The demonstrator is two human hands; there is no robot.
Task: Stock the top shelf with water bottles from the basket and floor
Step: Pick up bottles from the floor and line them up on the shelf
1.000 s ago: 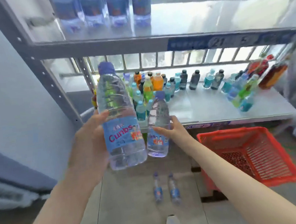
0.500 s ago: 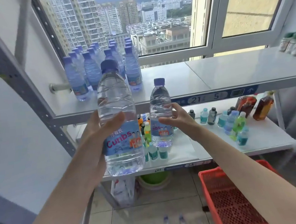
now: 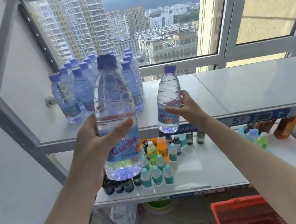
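Up at the front edge of the top shelf [image 3: 249, 87], both hands are loaded. The left hand [image 3: 92, 140] has a full grip on the left bottle [image 3: 114, 104]: thumb laid across the front just above the blue label, fingers wrapped round the back. The bottle is upright with its purple cap on, held out in front of the shelf with its base hanging well below the shelf edge.

The right hand [image 3: 186, 110] takes a narrower grip on the right bottle [image 3: 168, 95], thumb on the front by the label, fingers curled round the far side. That one is upright too, and its base shows level with the shelf's front rail. Whether it touches the rail, I cannot tell.

On the shelf's left end stand the stocked bottles [image 3: 80, 89], a tight cluster with purple caps, just behind the left bottle. Below the top shelf, the lower shelf [image 3: 221, 168] carries small drink bottles [image 3: 156, 174] in mixed colours. Lower again, down on the floor to the right, sits the red basket [image 3: 243, 212].
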